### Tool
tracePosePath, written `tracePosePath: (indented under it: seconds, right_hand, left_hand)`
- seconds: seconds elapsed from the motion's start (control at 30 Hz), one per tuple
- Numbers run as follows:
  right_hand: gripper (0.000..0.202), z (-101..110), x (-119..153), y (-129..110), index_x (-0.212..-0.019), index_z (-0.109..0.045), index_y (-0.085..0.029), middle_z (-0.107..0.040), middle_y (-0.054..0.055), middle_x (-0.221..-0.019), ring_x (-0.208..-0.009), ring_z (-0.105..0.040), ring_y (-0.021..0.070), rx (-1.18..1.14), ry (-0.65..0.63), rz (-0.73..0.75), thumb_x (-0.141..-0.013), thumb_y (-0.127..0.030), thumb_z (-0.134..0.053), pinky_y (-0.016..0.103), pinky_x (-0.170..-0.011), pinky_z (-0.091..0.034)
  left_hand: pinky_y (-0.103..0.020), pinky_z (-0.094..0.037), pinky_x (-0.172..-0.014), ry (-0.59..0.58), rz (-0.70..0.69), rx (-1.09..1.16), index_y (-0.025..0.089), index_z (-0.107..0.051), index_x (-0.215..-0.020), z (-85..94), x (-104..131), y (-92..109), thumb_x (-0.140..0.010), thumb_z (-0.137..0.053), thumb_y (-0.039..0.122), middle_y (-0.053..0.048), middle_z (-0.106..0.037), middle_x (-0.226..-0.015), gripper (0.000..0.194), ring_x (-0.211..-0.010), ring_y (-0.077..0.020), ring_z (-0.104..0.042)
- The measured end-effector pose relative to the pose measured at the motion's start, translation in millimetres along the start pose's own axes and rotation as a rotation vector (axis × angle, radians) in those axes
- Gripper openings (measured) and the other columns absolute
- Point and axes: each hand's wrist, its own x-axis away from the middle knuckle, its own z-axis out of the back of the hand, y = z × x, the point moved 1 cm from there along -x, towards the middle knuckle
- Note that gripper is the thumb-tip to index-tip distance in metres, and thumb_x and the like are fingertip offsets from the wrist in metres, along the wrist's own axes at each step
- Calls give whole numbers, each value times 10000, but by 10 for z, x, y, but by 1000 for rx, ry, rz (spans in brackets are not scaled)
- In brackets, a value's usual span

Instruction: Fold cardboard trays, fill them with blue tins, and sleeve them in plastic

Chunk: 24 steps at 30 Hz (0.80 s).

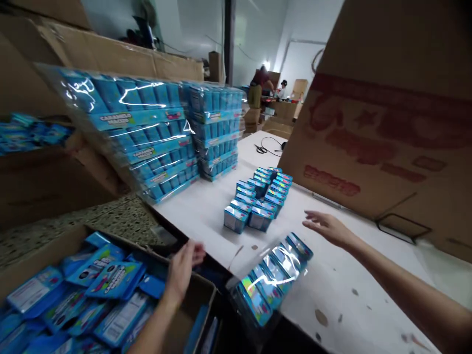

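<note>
My left hand (181,269) is above the near edge of an open carton (212,290) of flat blue candy packets (114,278). Its loosely bent fingers point toward the table, slightly blurred, with nothing visible in them. Over the white table, my right hand (326,227) is stretched out, palm down and fingers apart, holding nothing. Between my hands, a clear-wrapped display tray of blue boxes (275,275) lies across the table's near edge. Beyond it, several small blue boxes (236,219) stand in two uneven rows, touching neither hand.
Tall plastic-wrapped stacks of blue display trays (147,142) stand on the table's left side. A large printed cardboard box (361,132) rises at the right. Black scissors (261,149) lie at the back. Another carton (81,167) is far left; two people work in the background.
</note>
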Motion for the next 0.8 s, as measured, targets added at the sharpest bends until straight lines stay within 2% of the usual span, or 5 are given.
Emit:
tracePosePath:
  seconds: [0.1,0.2,0.47,0.6,0.8]
  right_hand:
    - [601,-293,349,463,-1121,-541,-101,-623,134,-973,-823,-585,210,-305,-118,-228,-696,-526,-519,315,-743,-439]
    - [479,-504,414,501,-886,-641,-99,-633,72,-737,-638,-546,150,-488,-73,-239,-594,-478,-608,270,-619,-418]
    - [239,-394,334,432,-573,-622,-161,-587,7,-570,-608,-499,136,-647,91,-190,-509,-391,-617,262,-624,-366]
    - [193,-226,160,96,-547,-608,-154,-578,2,-546,-584,-487,127,-668,51,-77,-494,-339,-625,255,-603,-355]
    - [154,-105,-414,-938,-538,-593,-133,-491,-30,-450,-457,-402,77,-622,-21,130,-549,-285,-617,219,-472,-297]
  left_hand:
    - [-240,-437,-487,-111,197,113,145,-569,-860,-196,948,38,-681,-481,583,-31,-584,-701,482,-575,-131,-533]
    - [-202,-384,-481,-268,273,206,174,-579,-798,-476,1428,140,-658,-568,508,-3,-562,-666,362,-569,-102,-496]
    - [-203,-206,-432,-131,81,165,129,-613,-636,-776,1439,461,-666,-579,436,-8,-519,-576,310,-482,-62,-348]
    - [-190,-225,-454,-51,21,221,116,-645,-659,-578,1318,695,-643,-614,402,-19,-553,-589,288,-511,-58,-357]
    - [-164,-207,-403,191,-62,303,113,-647,-677,233,1065,1214,-525,-700,391,-3,-558,-574,321,-479,-47,-364]
